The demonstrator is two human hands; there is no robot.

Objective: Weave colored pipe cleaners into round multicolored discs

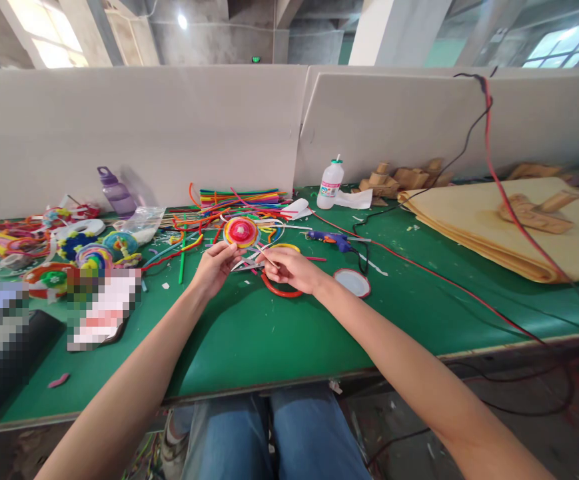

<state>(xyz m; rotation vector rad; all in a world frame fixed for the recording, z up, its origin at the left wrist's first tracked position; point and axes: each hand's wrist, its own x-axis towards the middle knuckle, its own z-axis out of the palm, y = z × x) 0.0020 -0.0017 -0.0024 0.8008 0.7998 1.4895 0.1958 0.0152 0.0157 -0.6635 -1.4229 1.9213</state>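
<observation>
Round coiled pipe-cleaner disc [241, 232]: red centre, pink ring, yellow band, orange rim. Flat felt-covered desk [269, 333]: solid green. Long fuzzy pipe-cleaner bundle [239, 196]: stripes of green, yellow, orange, red, blue. Small plastic glue gun [330, 237]: blue with purple. Squat plastic bottle [330, 185]: white, red label. Translucent water bottle [116, 190]: purple. Stacked paper sheets [494, 227]: tan. Long cable [499, 180]: red.

No readable text anywhere: label on the white bottle [330, 185] at the table's [279, 333] far edge was too small to make out, green sign [256, 59] on back wall too blurred, no nos. or brands legible
</observation>
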